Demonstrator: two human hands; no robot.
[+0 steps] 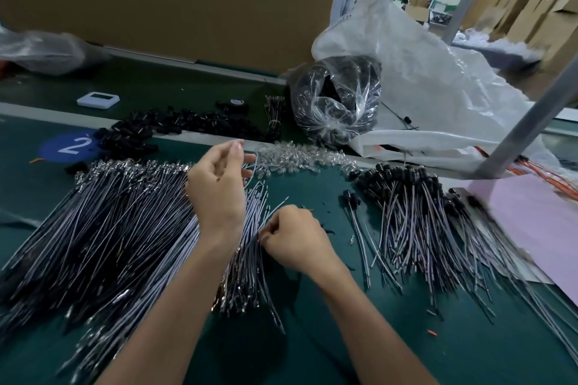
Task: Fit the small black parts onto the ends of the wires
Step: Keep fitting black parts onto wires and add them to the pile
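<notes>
Grey wires (109,228) lie in a broad fan on the green mat (312,337). Their long axes run from near left to far right, and shiny terminals show at the far ends of the left part.

The right hand (295,239), fingers curled, pinches one wire (275,212) at the fan's right edge. This wire slants up and to the right from the pinch, with its free end pointing away from the person.

The left hand (219,187) is raised just beyond and left of that pinch. Its thumb and forefinger are closed on a thin pale strand (254,166) that curves down from the fingertips. The left forearm crosses the fan and hides part of it.

Just beyond the grip lies a heap of clear parts (300,156). Farther off to its left are the small black parts (150,128), lying loose.

Right of the grip and well apart, finished wires (406,212) carry black caps on their far ends. Behind them stand a clear bag of black parts (337,97) and a white sack (438,72). A pink sheet (531,222) lies at the far right.
</notes>
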